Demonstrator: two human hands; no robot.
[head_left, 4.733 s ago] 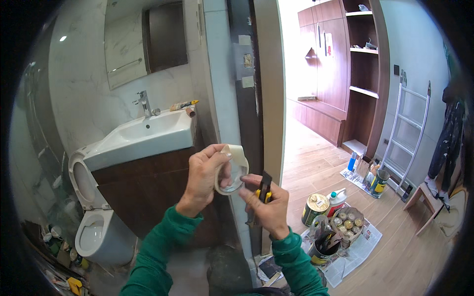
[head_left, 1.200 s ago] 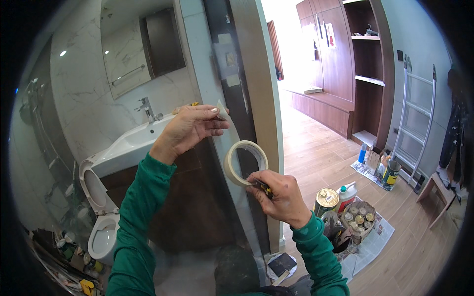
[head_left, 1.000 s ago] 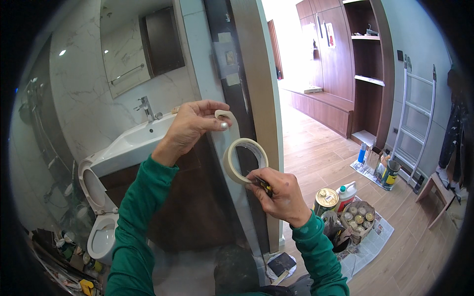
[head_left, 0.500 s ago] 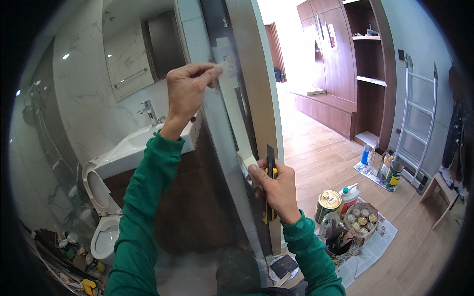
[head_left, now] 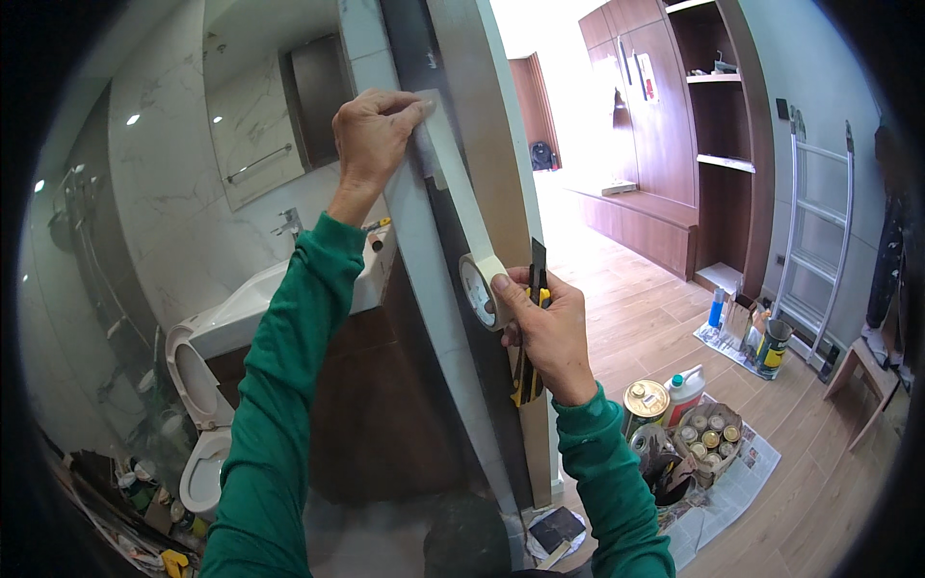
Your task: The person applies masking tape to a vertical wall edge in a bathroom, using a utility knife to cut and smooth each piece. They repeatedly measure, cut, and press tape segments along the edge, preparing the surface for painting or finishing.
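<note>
Between my two hands stretches a pale strip of masking tape (head_left: 457, 188), running down along the dark strip of the door frame (head_left: 484, 385). At its upper end my left hand (head_left: 374, 137) pinches the tape between thumb and fingertips, close to the frame. Lower down, my right hand (head_left: 554, 337) is closed on the roll of masking tape (head_left: 473, 291), thumb across its edge. The same hand also holds a black and yellow utility knife (head_left: 538, 265), its blade pointing up. The tan edge of the frame (head_left: 496, 154) lies just beyond the tape.
To the left are a sink (head_left: 275, 289), a mirror (head_left: 252, 116) and an open toilet (head_left: 207, 467). Paint cans (head_left: 644, 400) and a box of small cans (head_left: 710, 433) sit on newspaper (head_left: 747, 482) at right. Behind them a ladder (head_left: 819, 207) leans on the wall.
Both hands have risen slightly, the right one also shifting right. The tape roll has turned, its round side now showing, and the strip between the hands looks straighter.
</note>
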